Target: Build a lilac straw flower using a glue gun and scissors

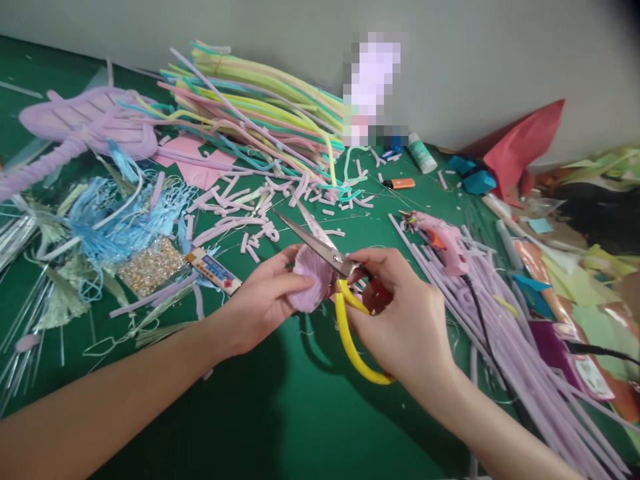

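Pinched between the thumb and fingers of my left hand (273, 293) is a fuzzy lilac oval piece (311, 279), seemingly made of pipe cleaner. My right hand (405, 307) grips a pair of scissors (343, 263) with yellow handles. Their metal blades are parted, pointing up and left, and pass over the top of the lilac piece. Whether they touch it I cannot tell. Beyond both hands, short lilac cut-offs (250, 220) lie scattered on the green table (330, 413).
A bundle of coloured pipe cleaners (260, 100) lies at the back. On the right are a pink glue gun (445, 243) and long lilac stems (500, 333). Blue tassels (120, 213), a bag of beads (153, 267) and a lilac wrapped shape (90, 123) lie left. An orange lighter (403, 183) sits behind.
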A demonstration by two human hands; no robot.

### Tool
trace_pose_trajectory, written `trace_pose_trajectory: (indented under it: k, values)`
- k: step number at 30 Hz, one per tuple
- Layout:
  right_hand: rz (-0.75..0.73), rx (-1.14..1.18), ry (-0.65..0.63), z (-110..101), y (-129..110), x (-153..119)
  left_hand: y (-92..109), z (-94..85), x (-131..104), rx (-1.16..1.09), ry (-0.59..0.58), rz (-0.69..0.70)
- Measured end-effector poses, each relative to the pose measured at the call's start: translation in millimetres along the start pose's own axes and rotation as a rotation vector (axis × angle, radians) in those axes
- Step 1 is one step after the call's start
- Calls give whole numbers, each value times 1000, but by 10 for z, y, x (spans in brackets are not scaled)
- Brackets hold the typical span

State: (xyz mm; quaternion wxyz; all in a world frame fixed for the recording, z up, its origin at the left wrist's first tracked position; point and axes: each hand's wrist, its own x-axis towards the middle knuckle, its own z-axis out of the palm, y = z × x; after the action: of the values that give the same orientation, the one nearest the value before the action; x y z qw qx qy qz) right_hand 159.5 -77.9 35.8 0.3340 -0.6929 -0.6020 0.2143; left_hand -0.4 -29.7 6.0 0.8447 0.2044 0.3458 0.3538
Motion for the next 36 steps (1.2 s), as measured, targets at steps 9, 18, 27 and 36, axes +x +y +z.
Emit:
trace_pose_trajectory:
  k: [9,18,27,36]
  values:
    - [53,161,222,-299,-10,148,38,-54,-3,150,-33,40]
    - [-123,-61,123,91,-4,-145,-11,-29,-43,76,-66,46]
    - [78,153,275,-325,56,85,17,-68,-35,188,-66,63]
    - [145,182,273,-406,354,79,25,-68,-51,234,-85,32]
